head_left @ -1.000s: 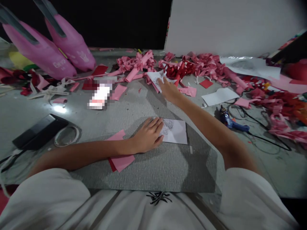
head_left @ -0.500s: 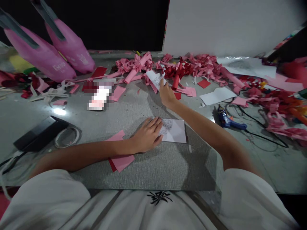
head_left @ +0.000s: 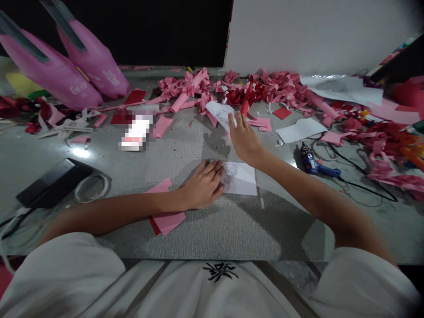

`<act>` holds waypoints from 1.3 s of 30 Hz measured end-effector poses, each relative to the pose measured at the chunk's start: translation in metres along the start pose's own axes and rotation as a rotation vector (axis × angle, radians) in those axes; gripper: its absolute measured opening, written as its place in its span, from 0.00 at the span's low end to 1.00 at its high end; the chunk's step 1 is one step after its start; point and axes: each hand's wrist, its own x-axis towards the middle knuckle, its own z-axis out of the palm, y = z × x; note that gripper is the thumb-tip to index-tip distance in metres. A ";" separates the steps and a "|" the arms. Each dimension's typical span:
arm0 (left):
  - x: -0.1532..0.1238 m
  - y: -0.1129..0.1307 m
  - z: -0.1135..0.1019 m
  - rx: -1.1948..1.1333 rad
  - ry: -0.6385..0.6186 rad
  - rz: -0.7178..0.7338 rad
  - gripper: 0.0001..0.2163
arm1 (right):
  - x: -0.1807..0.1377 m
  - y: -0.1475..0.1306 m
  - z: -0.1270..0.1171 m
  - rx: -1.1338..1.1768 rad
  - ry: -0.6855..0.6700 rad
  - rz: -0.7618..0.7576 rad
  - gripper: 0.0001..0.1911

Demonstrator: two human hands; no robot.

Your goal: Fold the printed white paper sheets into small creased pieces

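Observation:
My left hand (head_left: 202,184) lies flat, fingers stretched, on the left edge of a white sheet with a printed pattern (head_left: 241,179) on the grey mat (head_left: 215,229). My right hand (head_left: 244,138) is raised above the mat and pinches a second white patterned sheet (head_left: 220,113) by its near edge, holding it in the air. Pink and red paper pieces (head_left: 165,220) lie under my left wrist.
Heaps of pink and red paper scraps (head_left: 265,90) line the back of the table. A blue glue gun (head_left: 314,162) with a black cord lies at right, white sheets (head_left: 300,130) behind it. At left sit a black box (head_left: 53,182), a tape ring (head_left: 91,187) and pink bags (head_left: 76,70).
My right hand has lifted the patterned sheet out of the scrap heap and drawn it back toward me. My left hand has stayed on the sheet on the mat.

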 end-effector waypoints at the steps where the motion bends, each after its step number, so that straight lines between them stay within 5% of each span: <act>1: 0.000 0.000 0.000 -0.002 -0.002 -0.001 0.27 | -0.010 0.002 -0.010 -0.016 -0.003 -0.024 0.41; 5: 0.003 0.000 -0.002 -0.049 -0.016 0.001 0.28 | -0.058 0.004 -0.032 0.038 0.053 -0.144 0.30; 10: 0.002 0.001 -0.002 -0.101 -0.027 -0.001 0.28 | -0.120 -0.003 -0.011 0.220 -0.093 -0.440 0.29; 17: -0.003 0.007 -0.011 0.051 -0.049 -0.083 0.31 | -0.168 0.002 -0.004 0.083 -0.165 -0.199 0.31; 25: -0.006 0.017 -0.021 0.230 -0.123 -0.135 0.31 | -0.176 0.007 -0.016 0.013 -0.171 -0.106 0.33; 35: 0.002 -0.001 -0.006 -0.074 -0.114 0.058 0.30 | -0.156 -0.004 -0.009 0.264 -0.159 -0.275 0.33; 39: -0.008 0.002 -0.005 -0.026 -0.116 -0.093 0.35 | -0.162 -0.010 0.000 0.191 -0.147 -0.154 0.34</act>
